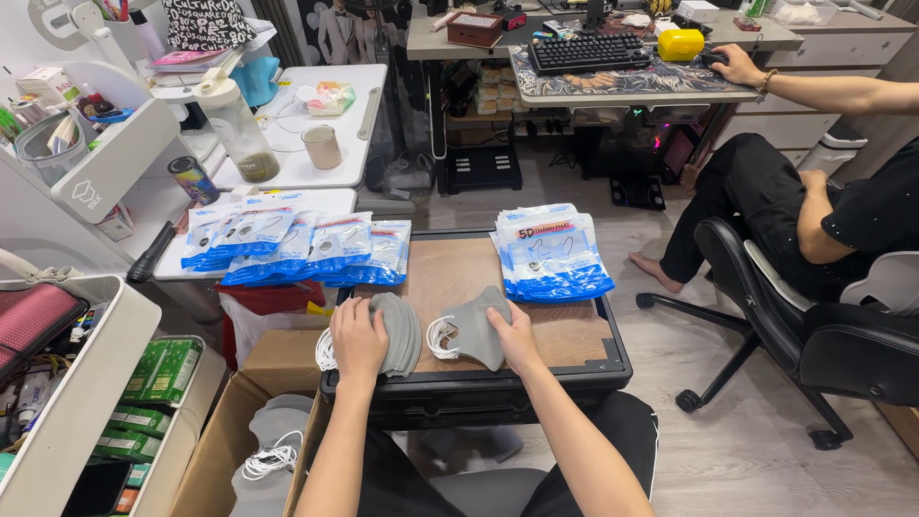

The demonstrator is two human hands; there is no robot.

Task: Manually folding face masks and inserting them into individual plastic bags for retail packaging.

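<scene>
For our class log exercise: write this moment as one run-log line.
left hand: on fanned stack of grey fabric face masks | right hand: holding single grey fabric face mask | surface: black case lid
</scene>
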